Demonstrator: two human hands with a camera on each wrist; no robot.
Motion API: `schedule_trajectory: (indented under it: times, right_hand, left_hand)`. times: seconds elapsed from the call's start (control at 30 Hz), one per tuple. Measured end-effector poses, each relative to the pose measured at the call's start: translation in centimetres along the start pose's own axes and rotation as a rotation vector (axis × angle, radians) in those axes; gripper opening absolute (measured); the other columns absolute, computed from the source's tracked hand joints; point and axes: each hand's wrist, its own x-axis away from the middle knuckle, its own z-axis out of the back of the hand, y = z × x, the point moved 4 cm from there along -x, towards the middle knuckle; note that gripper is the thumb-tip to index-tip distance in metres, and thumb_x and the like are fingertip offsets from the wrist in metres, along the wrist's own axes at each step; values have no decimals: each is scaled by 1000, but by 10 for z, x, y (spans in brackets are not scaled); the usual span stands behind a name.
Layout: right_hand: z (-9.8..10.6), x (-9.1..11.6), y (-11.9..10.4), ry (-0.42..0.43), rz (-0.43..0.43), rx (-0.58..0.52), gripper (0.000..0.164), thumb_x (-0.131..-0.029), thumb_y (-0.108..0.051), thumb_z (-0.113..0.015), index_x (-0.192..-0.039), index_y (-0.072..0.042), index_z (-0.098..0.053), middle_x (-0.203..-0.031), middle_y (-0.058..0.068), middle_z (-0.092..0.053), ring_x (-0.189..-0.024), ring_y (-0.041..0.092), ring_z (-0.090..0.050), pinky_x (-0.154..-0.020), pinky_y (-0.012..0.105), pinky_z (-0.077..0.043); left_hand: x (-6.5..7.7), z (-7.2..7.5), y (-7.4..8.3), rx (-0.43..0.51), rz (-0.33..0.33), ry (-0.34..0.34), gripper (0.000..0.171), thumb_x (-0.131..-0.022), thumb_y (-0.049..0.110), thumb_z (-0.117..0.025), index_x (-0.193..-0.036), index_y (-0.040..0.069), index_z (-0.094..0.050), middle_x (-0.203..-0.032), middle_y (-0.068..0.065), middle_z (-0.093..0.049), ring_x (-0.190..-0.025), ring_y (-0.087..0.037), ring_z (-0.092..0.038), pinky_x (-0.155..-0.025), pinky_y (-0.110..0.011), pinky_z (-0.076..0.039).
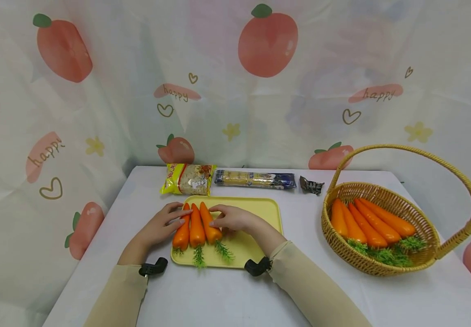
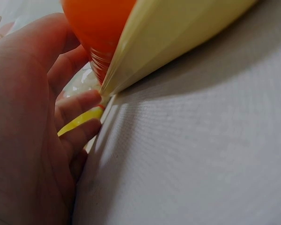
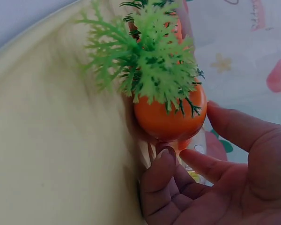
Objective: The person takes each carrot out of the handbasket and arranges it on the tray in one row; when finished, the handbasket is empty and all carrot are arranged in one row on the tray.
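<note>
Three orange carrots with green tops lie side by side on a yellow tray (image 1: 241,252), tips pointing away from me. With loosely bent fingers, my left hand (image 1: 162,225) touches the left carrot (image 1: 181,236) along its outer side. In the left wrist view some of its fingertips are by the tray's edge. Between the hands is the middle carrot (image 1: 197,230). My right hand (image 1: 235,218) holds the right carrot (image 1: 212,230), thumb on top and fingers at its side. Feathery green leaves (image 3: 147,54) cover part of that carrot in the right wrist view.
A wicker basket (image 1: 329,227) with a tall handle stands at the right, holding several carrots. Along the table's back edge lie a yellow-and-clear food bag (image 1: 190,179), a long blue-ended packet (image 1: 256,179) and a small dark wrapper (image 1: 311,185). A printed cloth hangs behind.
</note>
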Motion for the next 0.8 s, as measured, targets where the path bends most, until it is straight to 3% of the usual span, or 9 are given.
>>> schedule_trajectory:
  times: [0.27, 0.57, 0.8]
  right_hand:
    - [0, 2, 2, -17, -23, -43, 61, -96, -35, -64, -151, -22, -40, -120, 10, -63, -73, 21, -64, -60, 32, -54]
    - [-1, 3, 1, -29, -17, -83, 63, -96, -29, -65, -152, -19, -37, -117, 13, -62, -74, 22, -67, -67, 36, -60]
    - [-1, 5, 2, -40, -15, -113, 65, -96, -26, -65, -153, -18, -35, -116, 13, -62, -74, 23, -67, -68, 36, -60]
  left_hand:
    - [1, 0, 2, 9, 4, -1, 37, -101, 44, -50, -138, 42, -56, -155, -6, -35, -142, -37, -36, -115, -64, -28]
    - [2, 1, 4, 3, 17, -1, 38, -101, 45, -50, -138, 42, -55, -156, -6, -35, -142, -37, -37, -114, -65, -28]
    - [2, 2, 3, 23, -6, -1, 47, -99, 49, -52, -144, 34, -51, -154, -6, -36, -141, -36, -38, -115, -63, -29]
